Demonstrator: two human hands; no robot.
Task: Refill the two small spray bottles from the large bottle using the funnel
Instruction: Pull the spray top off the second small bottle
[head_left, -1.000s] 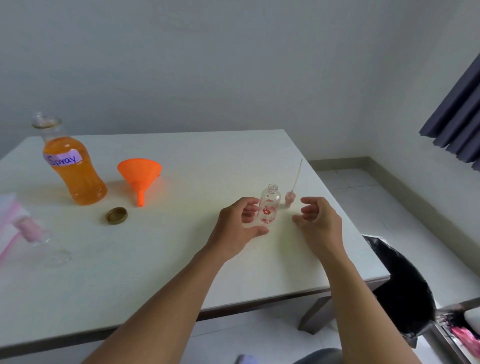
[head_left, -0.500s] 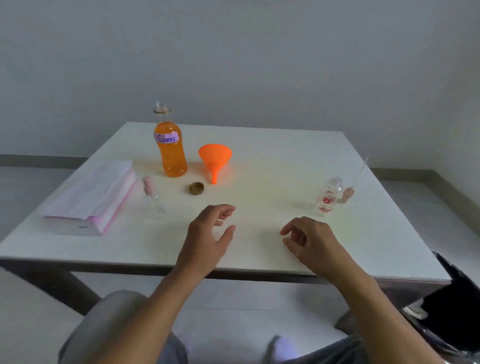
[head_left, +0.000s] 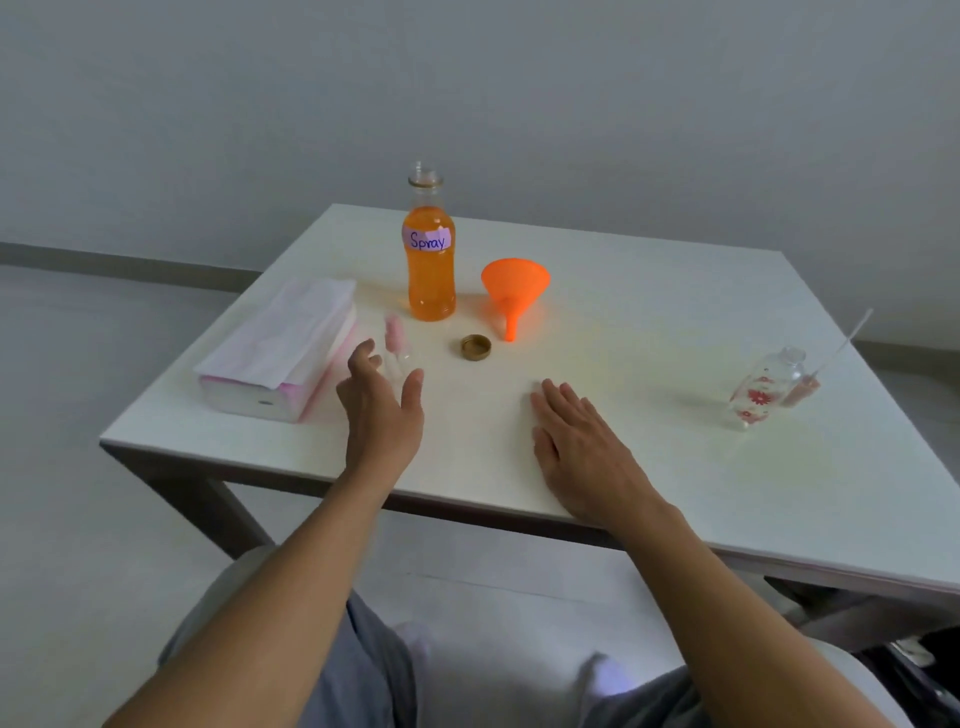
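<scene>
Left hand (head_left: 382, 410), fingers apart, hovers before the pink-capped spray bottle (head_left: 393, 335) at its 12 o'clock, likely next to grip and uncap it; right hand (head_left: 576, 441) lies flat, fingers straight.

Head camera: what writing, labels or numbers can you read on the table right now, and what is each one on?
"Spray": handwritten on the pale label stuck on the large bottle of orange liquid.
Small bottle at the right: red flower print only, no words to read.
Pack of tissues: no text can be made out.
Cap: too small to show any marking.
</scene>
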